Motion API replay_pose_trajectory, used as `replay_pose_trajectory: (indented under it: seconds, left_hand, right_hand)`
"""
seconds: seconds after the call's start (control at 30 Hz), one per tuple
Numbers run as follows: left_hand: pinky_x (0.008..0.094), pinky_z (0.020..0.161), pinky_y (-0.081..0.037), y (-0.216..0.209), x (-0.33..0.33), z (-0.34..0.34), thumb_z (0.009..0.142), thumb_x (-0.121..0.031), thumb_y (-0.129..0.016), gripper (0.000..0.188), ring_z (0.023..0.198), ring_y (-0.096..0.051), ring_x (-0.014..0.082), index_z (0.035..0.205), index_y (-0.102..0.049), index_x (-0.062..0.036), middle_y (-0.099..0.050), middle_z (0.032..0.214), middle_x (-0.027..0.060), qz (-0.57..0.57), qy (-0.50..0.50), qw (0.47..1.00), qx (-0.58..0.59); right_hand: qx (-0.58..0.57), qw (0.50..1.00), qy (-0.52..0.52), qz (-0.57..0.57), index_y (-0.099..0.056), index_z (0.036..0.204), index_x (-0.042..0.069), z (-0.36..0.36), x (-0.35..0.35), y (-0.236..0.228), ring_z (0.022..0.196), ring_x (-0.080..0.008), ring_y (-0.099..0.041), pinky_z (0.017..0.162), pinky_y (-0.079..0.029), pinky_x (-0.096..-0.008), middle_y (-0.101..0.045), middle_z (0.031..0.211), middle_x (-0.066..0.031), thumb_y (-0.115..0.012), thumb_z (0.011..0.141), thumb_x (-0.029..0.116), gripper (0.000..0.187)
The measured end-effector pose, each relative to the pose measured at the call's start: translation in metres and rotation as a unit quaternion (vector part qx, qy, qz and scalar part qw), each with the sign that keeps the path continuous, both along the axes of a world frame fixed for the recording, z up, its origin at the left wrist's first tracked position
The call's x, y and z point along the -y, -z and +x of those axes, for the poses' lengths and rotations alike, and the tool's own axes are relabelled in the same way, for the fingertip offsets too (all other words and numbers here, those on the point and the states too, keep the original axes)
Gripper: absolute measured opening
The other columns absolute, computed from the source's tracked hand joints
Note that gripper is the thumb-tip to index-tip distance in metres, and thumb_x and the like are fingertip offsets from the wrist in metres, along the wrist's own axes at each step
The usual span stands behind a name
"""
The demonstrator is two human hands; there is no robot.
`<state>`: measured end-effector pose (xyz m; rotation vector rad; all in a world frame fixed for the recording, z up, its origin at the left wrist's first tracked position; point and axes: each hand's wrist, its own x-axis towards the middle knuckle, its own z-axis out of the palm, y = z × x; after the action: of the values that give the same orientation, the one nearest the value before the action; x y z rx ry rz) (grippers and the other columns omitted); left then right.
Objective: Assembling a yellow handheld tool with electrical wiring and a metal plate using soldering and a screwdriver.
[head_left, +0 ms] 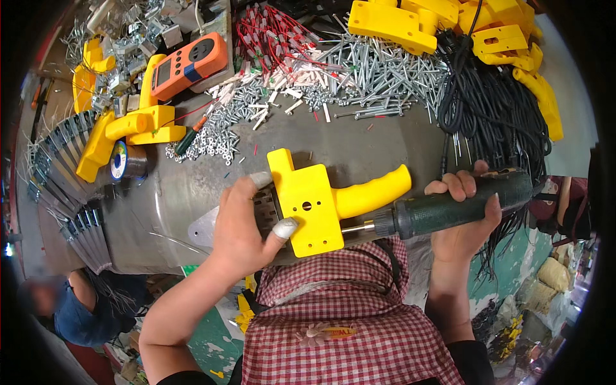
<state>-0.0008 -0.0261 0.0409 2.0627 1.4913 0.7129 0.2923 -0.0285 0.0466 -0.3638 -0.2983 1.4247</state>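
My left hand is closed around a yellow plastic tool housing with a curved handle, held at the near side of the table. Grey coverings wrap its thumb and one fingertip. A grey metal plate sticks out on the left, partly hidden by that hand. In my right hand is a dark green electric screwdriver, lying level with its bit pointing left. The bit's shaft reaches the housing's lower right side, below the handle; whether it sits on a screw I cannot see.
Loose screws, nuts and red wires pile along the back. Black cables and yellow housings lie at right. An orange meter, solder spool and metal blades sit left. Another person's sleeve shows lower left.
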Motion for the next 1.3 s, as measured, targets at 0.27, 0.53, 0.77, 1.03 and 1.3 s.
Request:
replay_pose_trajectory:
  seconds: [0.27, 0.53, 0.77, 1.03, 1.3]
  left_hand:
    - [0.0392, 0.079, -0.045, -0.003, -0.012, -0.004, 0.077, -0.011, -0.068, 0.033, 0.091, -0.055, 0.0339, 0.101, -0.048, -0.0032, -0.054, 0.099, 0.0162, 0.043, -0.056, 0.996, 0.050]
    - [0.0392, 0.072, -0.046, -0.007, -0.040, -0.034, 0.070, 0.004, -0.062, 0.022, 0.082, -0.056, 0.0329, 0.088, -0.052, -0.0024, -0.057, 0.083, 0.0132, 0.101, -0.066, 0.972, -0.200]
    - [0.0361, 0.070, -0.048, -0.019, -0.048, -0.039, 0.066, -0.002, -0.060, 0.019, 0.082, -0.056, 0.0271, 0.083, -0.051, -0.0052, -0.058, 0.083, 0.0089, 0.117, 0.103, 0.948, -0.276]
    - [0.0327, 0.077, -0.042, -0.006, 0.041, -0.009, 0.070, 0.003, -0.069, 0.023, 0.085, -0.055, 0.0202, 0.081, -0.053, -0.0081, -0.067, 0.086, 0.0029, 0.050, -0.010, 0.997, 0.052]
    - [0.0339, 0.081, -0.036, 0.005, 0.051, -0.002, 0.065, 0.000, -0.071, 0.020, 0.085, -0.057, 0.0198, 0.077, -0.057, -0.0096, -0.067, 0.088, -0.0006, 0.069, -0.040, 0.994, 0.076]
  right_hand:
    - [-0.029, 0.998, 0.056, -0.016, -0.042, 0.123, 0.011, 0.004, 0.016, 0.012, 0.082, -0.0143, -0.043, 0.085, -0.035, -0.0346, -0.044, 0.087, -0.0013, -0.063, 0.081, 0.023, 0.049]
    - [0.006, 0.999, 0.053, -0.009, -0.039, 0.126, 0.009, 0.005, 0.017, 0.008, 0.084, -0.0152, -0.043, 0.089, -0.035, -0.0360, -0.042, 0.088, -0.0025, -0.060, 0.084, 0.023, 0.049]
    - [0.008, 0.999, 0.041, -0.003, -0.038, 0.126, 0.009, 0.003, 0.015, 0.009, 0.085, -0.0157, -0.044, 0.091, -0.036, -0.0381, -0.043, 0.088, -0.0027, -0.059, 0.085, 0.024, 0.049]
    - [-0.024, 0.999, 0.030, -0.001, -0.039, 0.125, 0.007, 0.006, 0.013, 0.009, 0.088, -0.0160, -0.045, 0.093, -0.034, -0.0386, -0.044, 0.091, -0.0043, -0.057, 0.085, 0.021, 0.046]
    - [-0.018, 0.999, 0.036, -0.002, -0.040, 0.122, 0.006, 0.006, 0.013, 0.011, 0.086, -0.0156, -0.045, 0.092, -0.035, -0.0381, -0.045, 0.089, -0.0038, -0.057, 0.085, 0.019, 0.042]
